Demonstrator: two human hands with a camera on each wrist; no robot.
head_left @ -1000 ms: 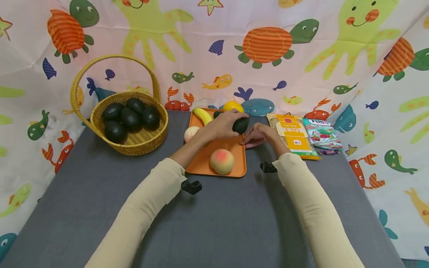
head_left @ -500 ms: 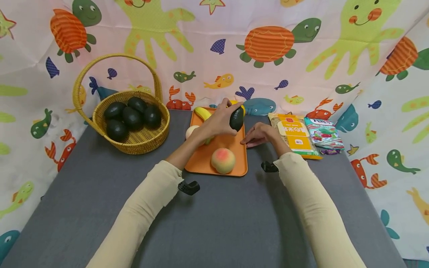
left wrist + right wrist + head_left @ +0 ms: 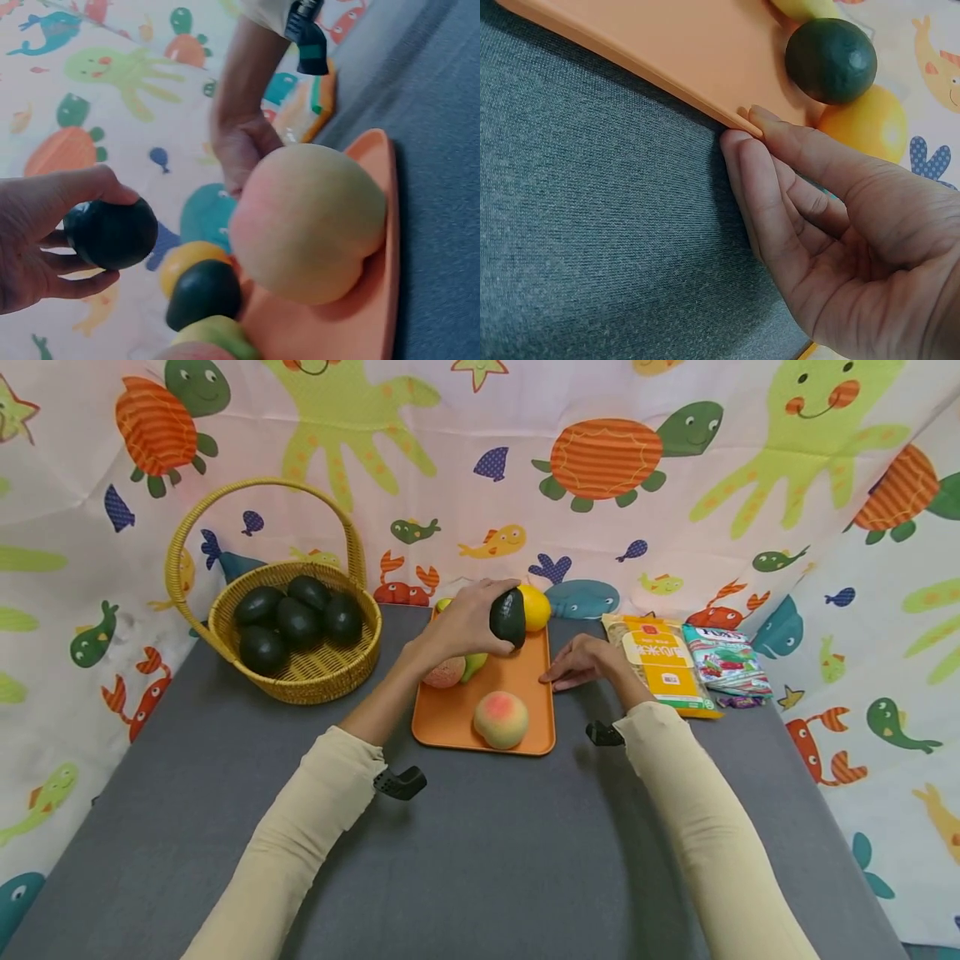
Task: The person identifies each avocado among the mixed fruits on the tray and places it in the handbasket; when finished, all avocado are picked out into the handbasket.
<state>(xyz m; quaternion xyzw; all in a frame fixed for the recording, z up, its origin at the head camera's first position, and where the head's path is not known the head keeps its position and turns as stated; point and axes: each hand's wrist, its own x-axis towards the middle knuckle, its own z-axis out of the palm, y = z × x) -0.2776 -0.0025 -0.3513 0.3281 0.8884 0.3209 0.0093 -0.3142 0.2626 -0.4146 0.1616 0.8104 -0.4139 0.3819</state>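
Note:
My left hand [image 3: 468, 625] grips a dark green avocado [image 3: 508, 619] above the orange tray [image 3: 472, 727]. In the left wrist view the avocado [image 3: 112, 232] sits between thumb and fingers, off the tray. My right hand [image 3: 581, 662] pinches the tray's right rim, seen close in the right wrist view with the thumb over the edge [image 3: 705, 109]. On the tray lie a peach [image 3: 501, 720], a yellow fruit [image 3: 534, 607], a pinkish round fruit [image 3: 444, 672] and a yellow-green fruit [image 3: 474, 666]. Another avocado [image 3: 204, 294] rests beside the yellow fruit, hidden in the head view.
A wicker basket [image 3: 315, 681] with a tall handle holds several avocados [image 3: 298, 622] at the back left. Right of the tray lie a yellow food bag [image 3: 663, 664], a teal-and-white packet [image 3: 723, 660] and a small purple wrapper [image 3: 741, 702]. A printed cloth hangs behind the grey table [image 3: 480, 860].
My left hand has moved left with the avocado, turning it more upright and uncovering the yellow fruit. My right hand has stayed at the tray's rim.

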